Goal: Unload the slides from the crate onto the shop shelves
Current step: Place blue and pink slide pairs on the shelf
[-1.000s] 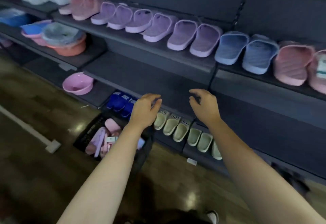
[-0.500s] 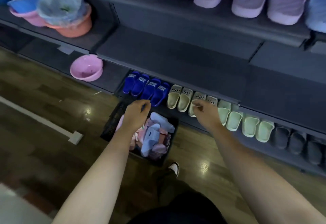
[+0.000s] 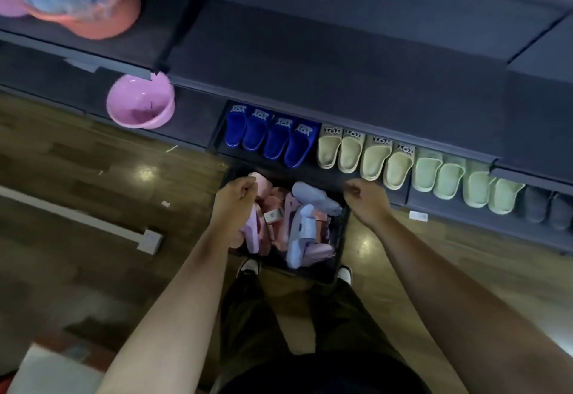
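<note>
A black crate (image 3: 339, 248) stands on the floor between my feet, full of several pink slides (image 3: 279, 207) and pale blue slides (image 3: 302, 232). My left hand (image 3: 234, 201) hovers over the crate's left side, fingers curled with nothing in them. Over the crate's right rim, my right hand (image 3: 366, 199) is also loosely curled and holds nothing. Just beyond the crate, the bottom shelf (image 3: 403, 198) carries rows of dark blue slides (image 3: 269, 139), cream slides (image 3: 366, 158), pale green slides (image 3: 465, 182) and grey slides (image 3: 548, 210).
A pink basin (image 3: 141, 105) sits on the bottom shelf at left. Stacked orange and pink basins (image 3: 83, 2) rest on the shelf above. A dark middle shelf (image 3: 325, 61) overhangs the slides. A white floor strip (image 3: 93, 218) runs at left on the wooden floor.
My view has tilted down from the upper shelves to the crate. Both hands have dropped from shelf height to just above the crate, still holding nothing.
</note>
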A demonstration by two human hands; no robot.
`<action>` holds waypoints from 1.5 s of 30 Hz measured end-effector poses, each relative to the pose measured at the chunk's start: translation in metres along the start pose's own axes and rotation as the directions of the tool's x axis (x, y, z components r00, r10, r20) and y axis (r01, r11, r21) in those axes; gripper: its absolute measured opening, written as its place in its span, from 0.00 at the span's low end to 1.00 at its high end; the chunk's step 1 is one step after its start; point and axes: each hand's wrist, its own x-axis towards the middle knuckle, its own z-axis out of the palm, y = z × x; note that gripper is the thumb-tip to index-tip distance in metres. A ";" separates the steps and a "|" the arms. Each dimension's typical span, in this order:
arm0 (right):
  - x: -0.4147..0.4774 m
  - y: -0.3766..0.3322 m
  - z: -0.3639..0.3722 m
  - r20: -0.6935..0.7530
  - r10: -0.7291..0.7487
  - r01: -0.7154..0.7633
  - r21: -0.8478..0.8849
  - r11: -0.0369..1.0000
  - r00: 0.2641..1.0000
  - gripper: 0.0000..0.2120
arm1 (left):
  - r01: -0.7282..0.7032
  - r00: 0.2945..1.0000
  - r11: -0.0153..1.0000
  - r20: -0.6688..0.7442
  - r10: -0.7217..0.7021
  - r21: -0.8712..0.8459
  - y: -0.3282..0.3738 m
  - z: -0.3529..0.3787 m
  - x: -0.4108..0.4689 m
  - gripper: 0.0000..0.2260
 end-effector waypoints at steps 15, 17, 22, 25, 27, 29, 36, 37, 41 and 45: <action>0.061 0.018 0.198 -0.082 0.347 -0.341 0.076 0.937 0.934 0.14 | 0.020 0.974 0.994 0.221 -0.043 0.106 -0.155 0.035 0.150 0.14; 0.069 0.037 0.223 -0.086 0.355 -0.349 0.077 0.934 0.931 0.14 | 0.056 0.968 0.993 0.239 -0.080 0.106 -0.184 0.055 0.158 0.14; 0.085 0.091 0.272 -0.065 0.381 -0.376 0.080 0.923 0.922 0.14 | 0.113 0.952 0.990 0.277 -0.131 0.079 -0.243 0.107 0.163 0.14; 0.095 0.121 0.292 -0.081 0.419 -0.411 0.104 0.906 0.904 0.14 | 0.134 0.954 0.989 0.261 -0.145 0.060 -0.271 0.135 0.167 0.14; 0.100 0.138 0.304 -0.116 0.459 -0.445 0.123 0.887 0.881 0.15 | 0.150 0.956 0.987 0.248 -0.158 0.050 -0.287 0.151 0.170 0.13; 0.105 0.153 0.315 -0.156 0.514 -0.494 0.150 0.856 0.843 0.16 | 0.157 0.959 0.986 0.229 -0.166 0.057 -0.299 0.165 0.172 0.13; 0.130 0.185 0.353 -0.021 0.764 -0.527 0.713 0.464 0.644 0.13 | 0.113 0.991 0.992 0.063 -0.116 0.051 -0.321 0.197 0.182 0.09; 0.132 0.186 0.357 0.000 0.790 -0.434 0.836 0.337 0.613 0.10 | 0.098 0.994 0.994 0.039 -0.100 0.057 -0.321 0.198 0.184 0.09; 0.136 0.172 0.355 0.096 0.794 -0.180 0.983 0.017 0.600 0.09 | 0.125 0.992 0.992 0.021 -0.126 0.026 -0.320 0.199 0.186 0.07; 0.132 0.148 0.344 -0.029 0.701 -0.180 0.958 0.223 0.712 0.15 | 0.147 0.989 0.989 0.009 -0.147 -0.010 -0.318 0.194 0.182 0.07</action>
